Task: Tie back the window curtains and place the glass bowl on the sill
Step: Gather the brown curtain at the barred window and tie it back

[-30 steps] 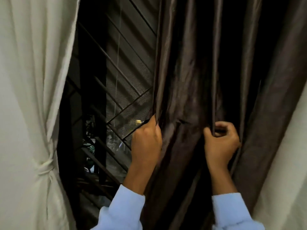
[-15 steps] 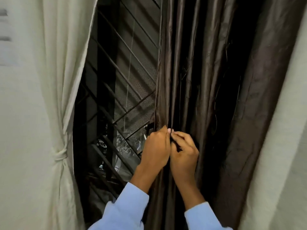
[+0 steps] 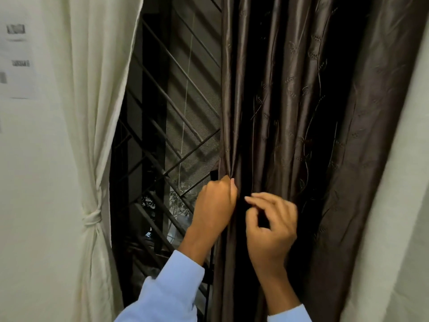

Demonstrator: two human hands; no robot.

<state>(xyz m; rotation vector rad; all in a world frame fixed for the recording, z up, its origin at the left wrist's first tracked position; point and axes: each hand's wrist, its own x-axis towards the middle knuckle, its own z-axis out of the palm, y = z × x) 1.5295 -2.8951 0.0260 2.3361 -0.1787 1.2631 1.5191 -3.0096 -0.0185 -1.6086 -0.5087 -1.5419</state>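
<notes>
My left hand [image 3: 214,205] grips the gathered edge of the brown curtain [image 3: 290,101], fingers curled tight round the folds. My right hand [image 3: 271,228] sits just beside it, fingers half curled before a dark fold; whether it pinches cloth I cannot tell. Further left, the cream curtain [image 3: 97,89] hangs tied beside the grille [image 3: 176,112].

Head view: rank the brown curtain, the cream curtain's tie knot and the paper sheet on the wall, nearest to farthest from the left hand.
1. The brown curtain, gripped by the left hand.
2. The tie knot, far left.
3. The paper sheet, upper left corner.
</notes>
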